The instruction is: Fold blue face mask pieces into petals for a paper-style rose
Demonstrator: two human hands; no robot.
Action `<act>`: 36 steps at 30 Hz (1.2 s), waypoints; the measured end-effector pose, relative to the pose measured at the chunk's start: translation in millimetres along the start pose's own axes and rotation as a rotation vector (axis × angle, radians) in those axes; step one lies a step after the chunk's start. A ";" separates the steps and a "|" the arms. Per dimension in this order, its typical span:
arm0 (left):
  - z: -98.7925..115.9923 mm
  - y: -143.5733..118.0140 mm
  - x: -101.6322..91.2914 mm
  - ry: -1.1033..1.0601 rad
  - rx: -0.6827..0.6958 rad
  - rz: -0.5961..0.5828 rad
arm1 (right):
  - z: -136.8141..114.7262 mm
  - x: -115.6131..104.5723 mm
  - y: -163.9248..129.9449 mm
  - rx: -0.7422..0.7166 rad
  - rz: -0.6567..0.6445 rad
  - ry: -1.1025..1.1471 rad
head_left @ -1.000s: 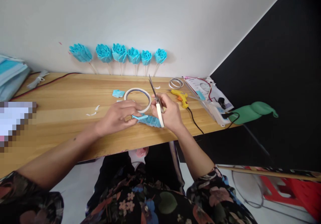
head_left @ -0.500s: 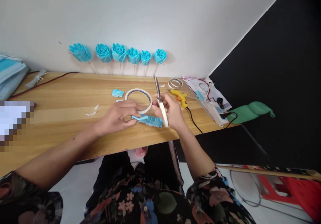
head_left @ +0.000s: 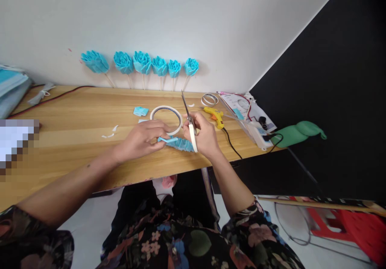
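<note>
My left hand [head_left: 146, 137] pinches the left end of a folded, pleated light-blue strip [head_left: 182, 144], which looks like paper or thin fabric. The strip stretches right along the table toward my other hand. My right hand [head_left: 203, 134] is closed around a pair of scissors [head_left: 192, 134] with white handles, its metal blades pointing up and away toward the wall. Just beyond both hands lies a large roll of white tape [head_left: 151, 114]. A small light-blue piece [head_left: 140, 111] rests to the left of the roll. My fingers hide part of the strip's left end.
Several blue handmade flowers [head_left: 142, 62] on sticks lean against the wall. Right of my hands lie a yellow glue gun [head_left: 213, 114] with a black cord and a smaller tape roll [head_left: 209, 99]. A power strip [head_left: 263, 137] and papers [head_left: 256, 109] sit at the right edge. White scraps [head_left: 115, 128] lie left.
The scissors in my right hand have tilted left, their tips shifting slightly left. My left hand holds nearly the same place on the strip.
</note>
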State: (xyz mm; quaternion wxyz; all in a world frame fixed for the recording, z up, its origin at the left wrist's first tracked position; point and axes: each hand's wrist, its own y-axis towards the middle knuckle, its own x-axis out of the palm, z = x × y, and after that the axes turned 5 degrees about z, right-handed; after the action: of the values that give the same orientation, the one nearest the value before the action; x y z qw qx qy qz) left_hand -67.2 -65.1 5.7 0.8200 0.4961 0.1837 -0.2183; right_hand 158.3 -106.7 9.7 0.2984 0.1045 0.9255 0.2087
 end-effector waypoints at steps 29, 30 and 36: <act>-6.0 -0.4 -0.4 -0.337 -0.416 0.343 | -0.5 0.9 -8.7 0.051 -0.015 -0.222; -5.3 -0.3 -0.4 -0.335 -0.416 0.334 | -0.4 2.2 -8.0 0.052 -0.008 -0.220; -4.6 0.0 -1.2 -0.331 -0.415 0.330 | 1.2 4.8 -7.0 0.046 0.031 -0.181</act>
State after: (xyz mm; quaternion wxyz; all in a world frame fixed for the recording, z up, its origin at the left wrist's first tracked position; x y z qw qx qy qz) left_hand -68.6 -60.7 4.3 0.9469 0.2990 0.0056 -0.1180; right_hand 154.8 -111.1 3.3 0.3752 0.1443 0.8974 0.1816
